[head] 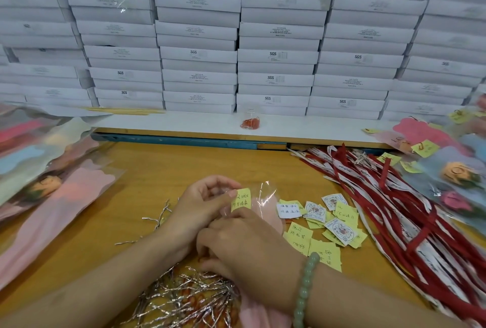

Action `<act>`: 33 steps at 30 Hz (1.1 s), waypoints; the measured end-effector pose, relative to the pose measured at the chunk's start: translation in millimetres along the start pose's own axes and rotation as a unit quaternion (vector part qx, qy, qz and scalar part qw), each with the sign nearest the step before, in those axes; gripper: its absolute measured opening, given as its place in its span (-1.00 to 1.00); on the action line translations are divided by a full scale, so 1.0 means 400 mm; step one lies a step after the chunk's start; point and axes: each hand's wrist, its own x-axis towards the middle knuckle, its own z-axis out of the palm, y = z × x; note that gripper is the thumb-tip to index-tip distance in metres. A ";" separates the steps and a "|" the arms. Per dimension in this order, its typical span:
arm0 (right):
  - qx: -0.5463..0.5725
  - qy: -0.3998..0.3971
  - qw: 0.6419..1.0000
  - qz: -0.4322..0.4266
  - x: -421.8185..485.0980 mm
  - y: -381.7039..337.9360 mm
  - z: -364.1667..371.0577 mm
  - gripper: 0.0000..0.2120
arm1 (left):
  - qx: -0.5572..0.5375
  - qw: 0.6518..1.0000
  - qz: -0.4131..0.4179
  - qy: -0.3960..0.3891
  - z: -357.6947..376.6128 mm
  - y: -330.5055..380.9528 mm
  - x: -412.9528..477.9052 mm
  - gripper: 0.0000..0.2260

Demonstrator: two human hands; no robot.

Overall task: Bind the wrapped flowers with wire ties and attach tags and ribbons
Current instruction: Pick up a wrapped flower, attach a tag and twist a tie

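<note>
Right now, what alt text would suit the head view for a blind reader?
The left hand pinches a yellow tag against a pink wrapped flower that the right hand also grips. Silver wire ties lie nearer, loose tags and red ribbons rightward, white boxes stacked behind.

Occlusions, head view
wrapped flower (pixel 265 212) mostly covered by left hand (pixel 200 209) and right hand (pixel 244 246); right fingertips hidden; box labels (pixel 198 30) too small.
</note>
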 end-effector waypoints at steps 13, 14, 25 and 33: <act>-0.034 0.009 0.999 0.007 -0.003 -0.011 0.034 -0.80 | -0.017 1.000 -0.005 0.000 -0.001 0.010 -0.009 -0.89; -0.044 0.009 0.999 0.002 -0.006 -0.013 0.033 -0.79 | -0.023 1.000 -0.008 0.001 -0.002 0.011 -0.008 -0.90; -0.003 0.092 0.992 -0.087 -0.012 0.015 -0.004 -0.84 | -0.038 0.999 -0.012 -0.008 0.000 0.009 0.003 -0.87; 0.393 0.200 0.896 0.059 -0.026 0.101 -0.077 -0.93 | 0.000 1.000 0.009 0.003 0.005 0.013 -0.014 -0.84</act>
